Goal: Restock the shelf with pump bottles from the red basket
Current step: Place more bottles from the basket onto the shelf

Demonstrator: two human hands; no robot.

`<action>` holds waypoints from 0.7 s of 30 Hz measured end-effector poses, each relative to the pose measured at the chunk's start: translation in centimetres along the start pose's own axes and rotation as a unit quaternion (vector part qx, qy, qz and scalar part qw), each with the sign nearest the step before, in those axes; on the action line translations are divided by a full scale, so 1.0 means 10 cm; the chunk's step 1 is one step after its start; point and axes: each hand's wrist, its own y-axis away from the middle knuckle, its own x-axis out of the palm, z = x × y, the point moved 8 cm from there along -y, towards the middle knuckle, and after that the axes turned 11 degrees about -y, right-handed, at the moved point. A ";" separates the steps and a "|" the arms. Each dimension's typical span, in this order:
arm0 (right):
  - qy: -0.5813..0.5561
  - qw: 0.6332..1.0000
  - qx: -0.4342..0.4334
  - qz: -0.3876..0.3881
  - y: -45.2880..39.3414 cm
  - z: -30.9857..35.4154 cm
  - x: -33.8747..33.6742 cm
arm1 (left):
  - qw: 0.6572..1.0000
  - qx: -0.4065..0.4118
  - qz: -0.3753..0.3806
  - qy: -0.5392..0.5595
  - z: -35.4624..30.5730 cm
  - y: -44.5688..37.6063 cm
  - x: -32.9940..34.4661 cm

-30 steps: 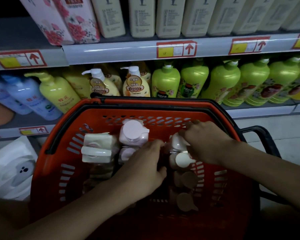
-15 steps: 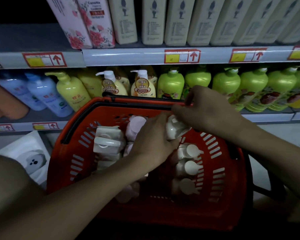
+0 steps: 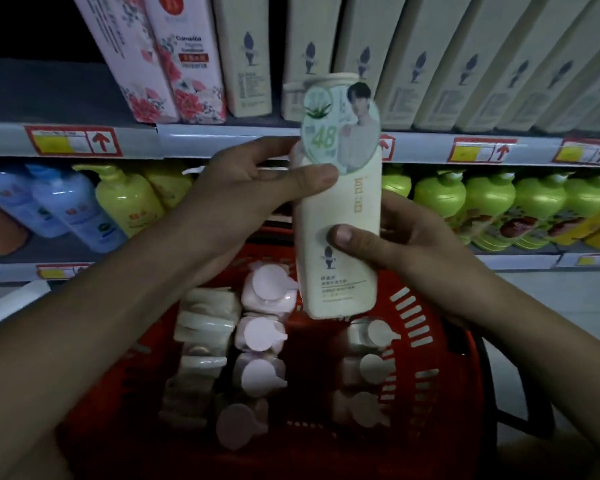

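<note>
Shelf unit (image 3: 222,143) spanned the background: its upper tier carried tall cream and floral-pink bottles, its lower tier green, yellow and blue pump bottles. Red basket (image 3: 426,344) sat below and in front of it, packed with upright pump bottles (image 3: 262,332) seen cap-first in three rows. Cream pump bottle (image 3: 340,216) was held upright above the basket, level with the upper tier's price rail, a round hang tag (image 3: 340,128) at its neck. Left hand (image 3: 246,192) gripped the bottle's shoulder, thumb across its front. Right hand (image 3: 402,247) gripped the lower body, thumb pressed to its front.
</note>
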 end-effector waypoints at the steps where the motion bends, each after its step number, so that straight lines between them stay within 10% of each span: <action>1: -0.004 1.000 -0.011 -0.008 -0.03 0.01 0.02 | 1.000 -0.001 0.000 -0.003 -0.01 -0.03 -0.03; 21: -0.150 0.972 -0.137 -0.121 -0.05 1.03 1.57 | 0.983 0.079 -0.029 -0.161 -1.00 1.07 -1.58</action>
